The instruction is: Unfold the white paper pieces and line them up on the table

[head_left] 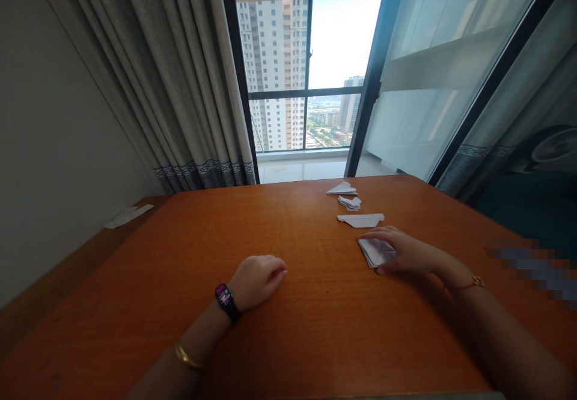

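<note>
My right hand [408, 252] grips a square of folded white paper [373, 252] on the table. Its fingers lie along the far edge and the thumb is at the near edge. The paper shows several stacked layers and crease lines. Resting on the wood left of the paper, my left hand [259, 281] is curled into a loose fist, with nothing visible in it. Beyond the square lie a flat folded paper strip with angled ends [361, 220], a small thick folded paper piece [350, 203] and a paper plane [342, 189].
The orange-brown wooden table [288, 340] stretches toward a window [306, 93]. A white paper or cloth piece [128, 215] lies by the left wall on a lower wooden ledge. Grey curtains [180, 87] hang at the back left. A blurred patch [536, 270] is at the right edge.
</note>
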The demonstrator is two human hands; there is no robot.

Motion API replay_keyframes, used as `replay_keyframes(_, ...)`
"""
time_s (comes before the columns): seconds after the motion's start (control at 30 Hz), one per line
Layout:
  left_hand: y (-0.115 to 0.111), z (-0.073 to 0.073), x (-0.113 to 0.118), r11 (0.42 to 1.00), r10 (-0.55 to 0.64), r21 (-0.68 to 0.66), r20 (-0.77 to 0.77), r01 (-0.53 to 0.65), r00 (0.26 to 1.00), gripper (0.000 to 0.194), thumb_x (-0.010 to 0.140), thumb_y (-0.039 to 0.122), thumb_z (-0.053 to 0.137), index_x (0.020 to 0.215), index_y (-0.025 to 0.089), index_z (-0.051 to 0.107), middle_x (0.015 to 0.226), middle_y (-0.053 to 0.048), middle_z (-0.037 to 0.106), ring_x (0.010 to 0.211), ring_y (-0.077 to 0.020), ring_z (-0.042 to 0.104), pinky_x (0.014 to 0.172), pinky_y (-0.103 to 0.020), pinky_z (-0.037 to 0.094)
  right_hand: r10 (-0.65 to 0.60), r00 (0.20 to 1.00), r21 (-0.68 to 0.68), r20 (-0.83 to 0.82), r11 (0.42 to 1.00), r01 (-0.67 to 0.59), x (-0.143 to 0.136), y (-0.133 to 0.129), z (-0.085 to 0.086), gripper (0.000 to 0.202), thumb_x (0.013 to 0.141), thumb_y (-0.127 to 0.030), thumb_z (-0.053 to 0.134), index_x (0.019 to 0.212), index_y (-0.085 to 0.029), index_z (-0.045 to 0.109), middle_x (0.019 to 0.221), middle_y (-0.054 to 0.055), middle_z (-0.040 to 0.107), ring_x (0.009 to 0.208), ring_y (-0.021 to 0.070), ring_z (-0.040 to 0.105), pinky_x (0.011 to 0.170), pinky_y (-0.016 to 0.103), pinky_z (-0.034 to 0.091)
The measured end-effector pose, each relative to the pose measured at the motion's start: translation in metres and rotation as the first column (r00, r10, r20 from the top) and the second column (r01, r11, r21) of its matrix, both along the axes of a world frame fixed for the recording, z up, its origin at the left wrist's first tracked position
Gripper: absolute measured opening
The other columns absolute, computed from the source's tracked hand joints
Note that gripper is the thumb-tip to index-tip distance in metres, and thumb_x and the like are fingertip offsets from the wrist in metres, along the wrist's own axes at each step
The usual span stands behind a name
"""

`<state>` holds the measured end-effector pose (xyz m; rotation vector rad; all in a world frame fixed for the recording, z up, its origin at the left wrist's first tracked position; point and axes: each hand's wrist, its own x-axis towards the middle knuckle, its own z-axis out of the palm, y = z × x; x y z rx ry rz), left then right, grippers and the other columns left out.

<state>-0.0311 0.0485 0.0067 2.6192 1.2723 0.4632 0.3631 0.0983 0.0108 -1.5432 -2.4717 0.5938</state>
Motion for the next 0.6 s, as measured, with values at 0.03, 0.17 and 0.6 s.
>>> replay_keyframes(0.03, -0.0002, 0.0, 0.0001, 1.0, -0.003, -0.001, 0.001, 0.003, 1.0, 0.019, 0.092, 0.026, 0.046, 0.09, 0.021, 0.064, 0.083, -0.002, 0.067, 0.077, -0.016, 0.061, 0.069, -0.026, 0.042, -0.005, 1.0, 0.007, 0.001, 1.0, 0.005, -0.0002, -0.0002, 0.0003, 0.081, 0.059, -0.052, 0.076, 0.133, -0.025, 0.055, 0.134, 0.01, 0.051, 0.126, 0.0355, 0.039, 0.108, 0.046, 0.029)
replay_keyframes(0.17, -0.0008, 0.0002, 0.0004, 1.0, -0.005, 0.001, 0.007, 0.005, 1.0, 0.02, 0.092, 0.027, 0.046, 0.09, 0.021, 0.064, 0.084, -0.002, 0.067, 0.077, -0.0161, 0.061, 0.07, -0.026, 0.043, -0.015, 1.0, 0.043, -0.011, 0.999, 0.016, -0.0011, -0.0008, 0.0013, 0.079, 0.06, -0.055, 0.075, 0.13, -0.025, 0.056, 0.132, 0.011, 0.051, 0.122, 0.0353, 0.043, 0.106, 0.046, 0.032)
replay_keyframes(0.6, 0.0002, -0.0004, -0.0001, 1.0, -0.002, -0.014, 0.01, 0.002, 1.0, 0.019, 0.092, 0.028, 0.047, 0.091, 0.021, 0.065, 0.08, -0.001, 0.066, 0.073, -0.0155, 0.06, 0.068, -0.025, 0.042, -0.031, 0.999, -0.046, -0.006, 0.998, 0.031, -0.0015, -0.0011, -0.0022, 0.081, 0.062, -0.051, 0.073, 0.135, -0.023, 0.05, 0.137, 0.011, 0.048, 0.126, 0.035, 0.041, 0.108, 0.044, 0.03)
